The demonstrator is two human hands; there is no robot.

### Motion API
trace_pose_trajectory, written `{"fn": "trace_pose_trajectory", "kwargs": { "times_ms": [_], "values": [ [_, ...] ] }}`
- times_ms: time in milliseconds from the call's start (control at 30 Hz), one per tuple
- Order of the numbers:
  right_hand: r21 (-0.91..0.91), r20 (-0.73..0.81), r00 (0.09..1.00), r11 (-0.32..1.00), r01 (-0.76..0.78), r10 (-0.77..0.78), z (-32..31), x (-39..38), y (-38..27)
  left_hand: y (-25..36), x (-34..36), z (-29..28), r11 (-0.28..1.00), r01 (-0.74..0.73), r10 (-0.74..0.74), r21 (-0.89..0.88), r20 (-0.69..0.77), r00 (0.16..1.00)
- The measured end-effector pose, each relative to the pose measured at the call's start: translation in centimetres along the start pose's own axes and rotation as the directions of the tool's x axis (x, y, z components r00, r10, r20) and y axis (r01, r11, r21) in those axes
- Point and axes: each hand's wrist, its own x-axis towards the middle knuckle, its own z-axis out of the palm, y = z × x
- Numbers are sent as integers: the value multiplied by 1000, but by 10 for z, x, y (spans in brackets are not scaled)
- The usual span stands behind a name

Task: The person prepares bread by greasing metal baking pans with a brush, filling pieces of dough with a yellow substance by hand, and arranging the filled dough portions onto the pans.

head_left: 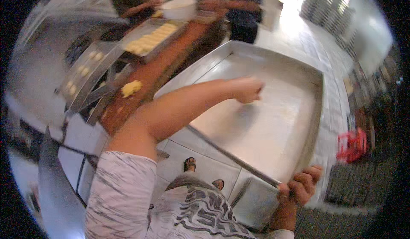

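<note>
A large rectangular metal baking tray (273,128) with raised sides spans the space before me, tilted, its inside pale and shiny. My right hand (302,185) grips its near right corner, fingers curled over the rim. Above the tray's middle is my left hand (247,89), the arm stretched across the near left side. Its fingers are closed, and whatever they may hold is hidden; a blurred shadow falls on the tray below. Left of the tray, a yellow lump (131,88), perhaps dough, lies on the brown worktable (147,74).
Farther along the worktable stand a tray of yellow dough pieces (151,38) and a white tub (179,9). Two people work there. Pale dough balls (85,70) lie on trays at left. Tall stacks (324,8) stand back right, a red plastic item (352,145) at right.
</note>
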Motion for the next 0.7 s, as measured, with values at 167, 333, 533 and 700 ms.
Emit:
{"fn": "trace_pose_trajectory", "kwargs": {
  "times_ms": [167,333,533,700],
  "values": [
    [288,-543,697,883,-370,469,125,-3,-32,56,-71,-227,879,-75,209,470,-240,948],
    [259,-544,834,964,56,98,189,197,-52,38,-356,-377,813,517,191,268,-961,198],
    [421,-619,785,839,345,-12,367,250,-151,-87,-704,-261,-346,927,31,144,-986,165],
    [697,-532,836,630,342,134,445,288,-233,-75,-815,-77,-762,541,-149,-357,-716,-682]
  ]
}}
